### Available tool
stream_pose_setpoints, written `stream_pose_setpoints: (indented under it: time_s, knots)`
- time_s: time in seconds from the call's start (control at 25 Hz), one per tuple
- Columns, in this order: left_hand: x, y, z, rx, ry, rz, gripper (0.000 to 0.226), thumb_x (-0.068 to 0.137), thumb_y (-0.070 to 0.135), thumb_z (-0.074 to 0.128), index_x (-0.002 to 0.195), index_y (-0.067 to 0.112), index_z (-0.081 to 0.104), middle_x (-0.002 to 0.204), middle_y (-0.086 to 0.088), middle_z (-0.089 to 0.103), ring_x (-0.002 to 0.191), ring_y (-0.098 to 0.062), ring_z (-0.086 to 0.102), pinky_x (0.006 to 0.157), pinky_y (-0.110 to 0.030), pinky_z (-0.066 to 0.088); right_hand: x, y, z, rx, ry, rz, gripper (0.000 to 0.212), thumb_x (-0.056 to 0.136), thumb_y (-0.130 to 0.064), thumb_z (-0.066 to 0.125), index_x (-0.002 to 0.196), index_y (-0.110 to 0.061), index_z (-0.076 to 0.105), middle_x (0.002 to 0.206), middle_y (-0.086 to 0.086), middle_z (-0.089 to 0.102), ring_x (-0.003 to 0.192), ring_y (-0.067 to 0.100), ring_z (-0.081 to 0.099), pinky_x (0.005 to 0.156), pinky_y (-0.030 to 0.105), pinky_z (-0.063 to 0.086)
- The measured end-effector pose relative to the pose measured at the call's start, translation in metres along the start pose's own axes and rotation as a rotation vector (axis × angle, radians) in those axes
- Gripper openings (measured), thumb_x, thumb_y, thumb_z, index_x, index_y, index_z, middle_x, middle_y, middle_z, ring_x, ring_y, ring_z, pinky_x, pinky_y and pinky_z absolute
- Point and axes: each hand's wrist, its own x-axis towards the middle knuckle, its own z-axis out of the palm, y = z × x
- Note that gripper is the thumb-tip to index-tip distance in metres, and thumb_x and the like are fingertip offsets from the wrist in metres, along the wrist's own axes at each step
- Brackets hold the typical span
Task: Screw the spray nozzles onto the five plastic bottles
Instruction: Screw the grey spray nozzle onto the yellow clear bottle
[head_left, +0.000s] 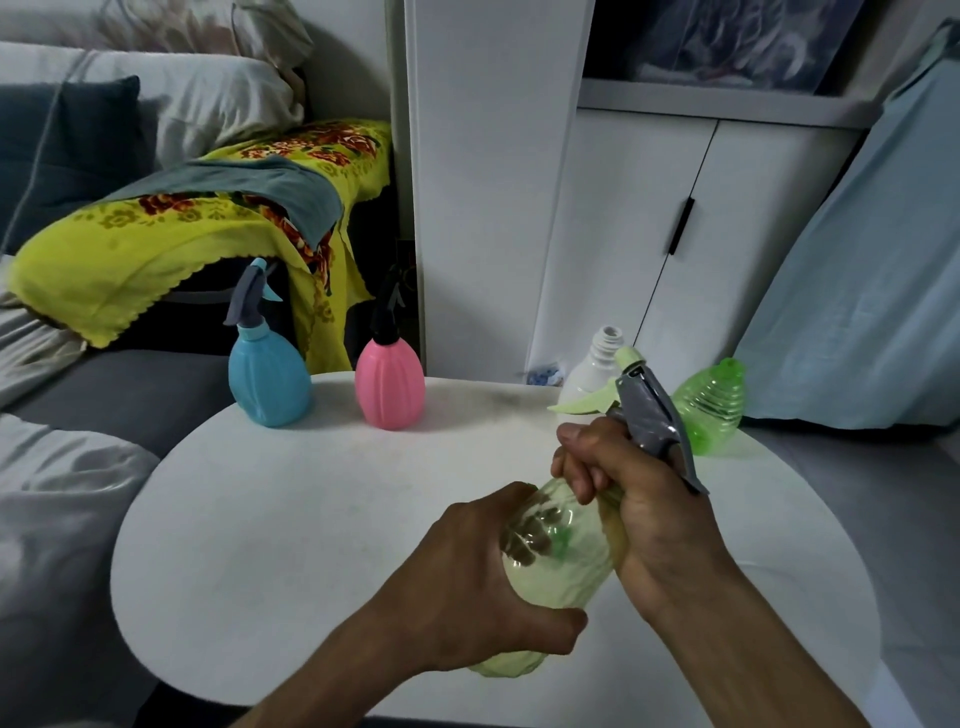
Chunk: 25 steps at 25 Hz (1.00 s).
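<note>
My left hand (483, 582) wraps the body of a pale yellow see-through bottle (563, 561) held tilted above the round white table (291, 519). My right hand (639, 499) grips its neck where a grey and pale green spray nozzle (647, 410) sits. At the table's far edge stand a blue bottle (267, 374) and a pink bottle (389, 382), each with a nozzle on. Behind the held nozzle are a white bottle (597, 364) with a bare threaded neck and a green see-through bottle (714, 405) leaning over.
A grey sofa with pillows and a yellow flowered cloth (171, 228) lies to the left and behind the table. White cupboard doors (649, 234) stand behind it. A pale blue fabric (857, 291) hangs at the right.
</note>
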Motion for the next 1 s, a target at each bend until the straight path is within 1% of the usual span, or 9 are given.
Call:
stream_pose_setpoints:
  time_s: [0.12, 0.24, 0.36, 0.44, 0.48, 0.6, 0.72, 0.84, 1.0]
  knots:
    - [0.004, -0.004, 0.002, 0.017, 0.001, -0.018, 0.073, 0.050, 0.054, 0.084, 0.109, 0.042, 0.042, 0.093, 0.015, 0.065, 0.079, -0.007, 0.063, 0.069, -0.034, 0.054, 0.007, 0.002, -0.003, -0.014, 0.074, -0.017, 0.042, 0.074, -0.006, 0.069, 0.041, -0.020, 0.047, 0.041, -0.001, 0.044, 0.048, 0.018, 0.048, 0.064, 0.027, 0.051]
    - [0.007, -0.011, 0.009, 0.181, 0.045, 0.032, 0.094, 0.046, 0.071, 0.079, 0.120, 0.055, 0.024, 0.112, 0.030, 0.048, 0.099, 0.003, 0.050, 0.078, -0.024, 0.050, 0.017, 0.005, -0.009, -0.082, 0.208, -0.042, 0.044, 0.079, -0.004, 0.071, 0.042, -0.021, 0.055, 0.043, -0.006, 0.051, 0.049, 0.013, 0.052, 0.070, 0.036, 0.047]
    - [0.013, -0.023, 0.006, 0.103, 0.190, 0.075, 0.092, 0.051, 0.057, 0.086, 0.125, 0.050, 0.032, 0.118, 0.024, 0.046, 0.105, 0.002, 0.049, 0.085, -0.026, 0.050, 0.018, 0.009, 0.002, -0.217, 0.084, -0.008, 0.015, 0.069, -0.034, 0.085, 0.072, -0.033, 0.070, 0.072, -0.008, 0.071, 0.068, 0.008, 0.067, 0.068, 0.026, 0.054]
    - [0.019, -0.032, -0.003, -0.034, 0.305, 0.037, 0.092, 0.054, 0.047, 0.090, 0.130, 0.045, 0.037, 0.121, 0.018, 0.053, 0.108, 0.002, 0.053, 0.090, -0.027, 0.052, 0.016, 0.020, 0.012, -0.322, -0.027, 0.102, 0.061, 0.052, -0.048, 0.090, 0.105, -0.038, 0.063, 0.104, -0.009, 0.071, 0.092, 0.005, 0.069, 0.072, 0.022, 0.056]
    - [0.022, -0.035, -0.009, -0.089, 0.348, 0.018, 0.092, 0.055, 0.044, 0.091, 0.131, 0.044, 0.039, 0.122, 0.017, 0.056, 0.110, 0.002, 0.055, 0.092, -0.029, 0.053, 0.015, 0.026, 0.019, -0.380, -0.039, 0.124, 0.073, 0.051, -0.048, 0.090, 0.115, -0.037, 0.056, 0.111, -0.011, 0.068, 0.096, 0.003, 0.067, 0.071, 0.019, 0.055]
    - [0.027, -0.040, -0.019, -0.110, 0.358, -0.012, 0.101, 0.055, 0.041, 0.092, 0.138, 0.046, 0.035, 0.130, 0.017, 0.055, 0.117, 0.001, 0.054, 0.098, -0.032, 0.052, 0.016, 0.037, 0.035, -0.503, 0.002, 0.066, 0.067, 0.060, -0.041, 0.090, 0.116, -0.034, 0.054, 0.110, -0.014, 0.067, 0.095, -0.001, 0.065, 0.065, 0.011, 0.052]
    - [0.024, -0.044, -0.028, -0.172, 0.293, -0.183, 0.119, 0.057, 0.042, 0.092, 0.151, 0.036, 0.019, 0.152, 0.008, 0.039, 0.134, -0.010, 0.041, 0.107, -0.034, 0.041, 0.035, 0.039, 0.035, -0.509, 0.136, -0.008, 0.061, 0.060, -0.037, 0.091, 0.109, -0.032, 0.055, 0.103, -0.014, 0.068, 0.087, -0.003, 0.067, 0.060, 0.010, 0.051]
    - [0.022, -0.051, -0.045, -0.338, 0.343, -0.297, 0.099, 0.067, 0.042, 0.087, 0.146, 0.043, 0.027, 0.151, 0.012, 0.038, 0.129, -0.009, 0.040, 0.103, -0.036, 0.043, 0.072, 0.047, 0.033, -0.700, 0.201, -0.009, 0.063, 0.063, -0.038, 0.089, 0.111, -0.033, 0.049, 0.106, -0.013, 0.063, 0.093, 0.009, 0.063, 0.065, 0.019, 0.046]
    - [0.020, -0.053, -0.054, -0.443, 0.343, -0.292, 0.079, 0.076, 0.038, 0.081, 0.141, 0.044, 0.036, 0.144, 0.014, 0.045, 0.124, -0.010, 0.045, 0.089, -0.030, 0.042, 0.118, 0.079, 0.035, -0.802, 0.276, -0.018, 0.064, 0.067, -0.032, 0.087, 0.118, -0.019, 0.050, 0.118, 0.002, 0.058, 0.098, 0.018, 0.057, 0.080, 0.029, 0.046]
